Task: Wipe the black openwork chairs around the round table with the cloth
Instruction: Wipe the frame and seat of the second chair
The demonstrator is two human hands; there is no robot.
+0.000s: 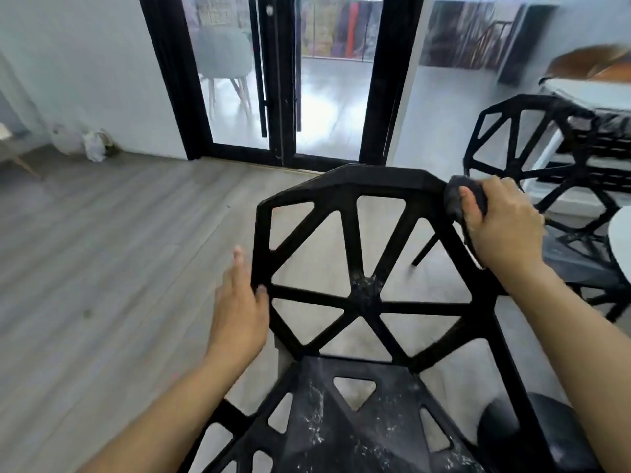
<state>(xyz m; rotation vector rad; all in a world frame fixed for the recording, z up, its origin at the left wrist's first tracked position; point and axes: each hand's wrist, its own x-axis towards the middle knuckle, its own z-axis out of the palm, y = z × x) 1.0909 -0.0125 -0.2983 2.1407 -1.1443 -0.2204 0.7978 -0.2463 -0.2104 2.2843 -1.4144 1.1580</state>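
The black openwork chair (368, 295) stood directly before the person, with its backrest toward the glass door (283, 76) and its seat nearest the camera. All positions below are given relative to this chair.

Beyond its right edge stood a second openwork chair (532, 165), pushed against a white table (587, 93). Whether that was the round table could not be confirmed, since only an edge was in frame. A curved white edge (619, 240) also entered at the chair's right, cropped.

The right hand (502, 223) was closed on the dark cloth (457, 199), pressing it against the upper right corner of the backrest frame. The fingers were wrapped around the cloth and the frame together.

The left hand (239, 308) rested against the left upright of the backrest. Its fingers were extended and loosely spread, with the thumb touching the frame. It appeared to steady the chair rather than clamp it.

Progress assessment: wiping was under way on the top rail. White specks remained on the seat and on the hub where the backrest spokes meet, so those areas were judged unwiped. The second chair showed no sign of treatment either way.

Limitations: the chair legs were largely hidden, motion blur softened the right side, and any further chairs lay outside the frame.
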